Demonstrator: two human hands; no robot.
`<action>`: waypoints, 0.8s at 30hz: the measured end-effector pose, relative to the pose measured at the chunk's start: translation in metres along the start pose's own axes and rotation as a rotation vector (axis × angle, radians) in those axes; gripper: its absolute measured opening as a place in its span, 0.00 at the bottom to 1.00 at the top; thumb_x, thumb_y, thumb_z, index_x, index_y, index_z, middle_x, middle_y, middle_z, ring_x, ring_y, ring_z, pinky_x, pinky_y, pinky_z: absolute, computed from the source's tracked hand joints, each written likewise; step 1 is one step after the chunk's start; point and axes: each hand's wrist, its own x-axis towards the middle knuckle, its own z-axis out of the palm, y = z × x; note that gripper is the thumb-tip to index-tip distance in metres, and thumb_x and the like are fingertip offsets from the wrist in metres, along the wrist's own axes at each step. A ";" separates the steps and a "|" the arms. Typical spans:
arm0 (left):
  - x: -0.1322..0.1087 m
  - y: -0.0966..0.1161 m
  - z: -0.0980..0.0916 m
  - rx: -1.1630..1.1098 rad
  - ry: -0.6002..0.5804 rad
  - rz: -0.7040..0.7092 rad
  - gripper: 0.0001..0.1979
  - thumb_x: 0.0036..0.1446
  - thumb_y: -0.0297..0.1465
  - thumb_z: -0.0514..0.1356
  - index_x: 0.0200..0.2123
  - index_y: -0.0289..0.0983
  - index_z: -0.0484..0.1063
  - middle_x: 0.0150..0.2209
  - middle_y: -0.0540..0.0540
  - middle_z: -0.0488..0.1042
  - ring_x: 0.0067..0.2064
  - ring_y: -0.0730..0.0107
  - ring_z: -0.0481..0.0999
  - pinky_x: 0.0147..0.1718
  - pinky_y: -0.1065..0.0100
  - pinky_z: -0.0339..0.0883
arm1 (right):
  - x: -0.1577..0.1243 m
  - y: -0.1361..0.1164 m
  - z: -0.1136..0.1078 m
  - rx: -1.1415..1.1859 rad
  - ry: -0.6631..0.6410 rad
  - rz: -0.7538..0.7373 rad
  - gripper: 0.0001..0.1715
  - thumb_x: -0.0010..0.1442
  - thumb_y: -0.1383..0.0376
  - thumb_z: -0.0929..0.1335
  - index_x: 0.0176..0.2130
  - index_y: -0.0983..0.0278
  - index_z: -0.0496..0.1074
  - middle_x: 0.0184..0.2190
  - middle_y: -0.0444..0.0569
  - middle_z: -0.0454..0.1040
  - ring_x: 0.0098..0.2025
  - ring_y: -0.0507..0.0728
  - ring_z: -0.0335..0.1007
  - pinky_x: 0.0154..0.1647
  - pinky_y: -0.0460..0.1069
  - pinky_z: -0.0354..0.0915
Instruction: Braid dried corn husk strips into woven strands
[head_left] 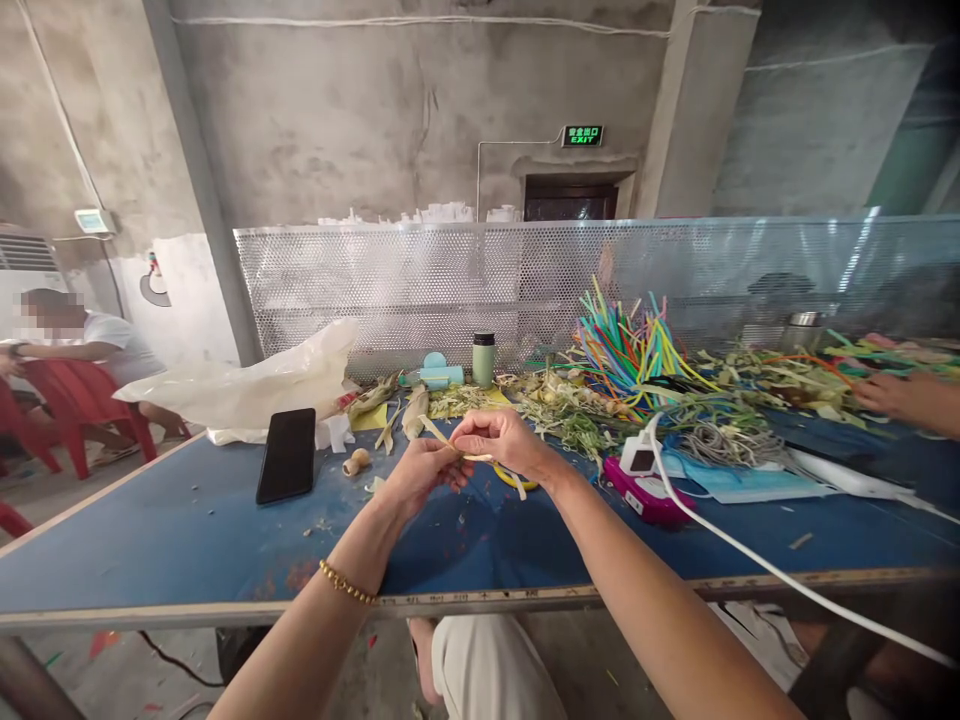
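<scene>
Both my hands meet above the blue tabletop (225, 560), pinching a pale, flat strip that looks like dried husk (512, 478). My left hand (421, 468) is closed on its left part, with a gold bead bracelet at the wrist. Close beside it, my right hand (504, 440) grips the same strip from above with thumb and fingers. One end of the strip sticks up left of the fingers; another hangs down on the right. A yellow ring-shaped thing (531, 486) shows partly behind my right hand. Just beyond my hands lies a bundle of dried husk (415, 412).
A black phone (287, 455) and a plastic bag (262, 385) lie at left. Behind stand a green bottle (483, 361) and colourful pipe-cleaner-like stems (637, 345). A magenta power strip (646, 492) with a white cable sits right. Another person's hand (904, 395) reaches in at far right.
</scene>
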 end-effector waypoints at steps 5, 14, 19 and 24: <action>0.001 -0.001 -0.001 0.017 0.011 -0.001 0.18 0.41 0.41 0.71 0.21 0.30 0.74 0.21 0.42 0.75 0.20 0.73 0.71 0.22 0.70 0.64 | 0.001 0.002 0.001 -0.043 -0.003 -0.021 0.15 0.54 0.56 0.75 0.33 0.65 0.75 0.25 0.44 0.74 0.25 0.52 0.71 0.28 0.47 0.68; -0.005 0.008 0.003 -0.055 0.017 0.113 0.17 0.44 0.36 0.70 0.36 0.35 0.71 0.25 0.45 0.77 0.24 0.70 0.74 0.25 0.70 0.63 | 0.001 0.005 -0.009 -0.136 0.173 0.006 0.17 0.57 0.53 0.72 0.35 0.66 0.76 0.17 0.39 0.65 0.18 0.47 0.58 0.18 0.43 0.54; -0.007 0.010 0.003 -0.062 -0.031 0.137 0.17 0.46 0.39 0.69 0.33 0.33 0.73 0.27 0.44 0.77 0.25 0.72 0.73 0.26 0.70 0.63 | 0.001 0.006 -0.009 -0.145 0.222 0.005 0.17 0.58 0.53 0.71 0.35 0.65 0.77 0.17 0.40 0.65 0.18 0.47 0.57 0.18 0.43 0.55; -0.005 0.008 0.001 -0.060 -0.034 0.165 0.16 0.46 0.40 0.70 0.29 0.33 0.75 0.25 0.45 0.76 0.24 0.73 0.72 0.26 0.70 0.63 | 0.001 0.003 -0.008 -0.174 0.238 -0.014 0.19 0.57 0.52 0.71 0.38 0.66 0.79 0.19 0.41 0.66 0.19 0.48 0.58 0.18 0.44 0.55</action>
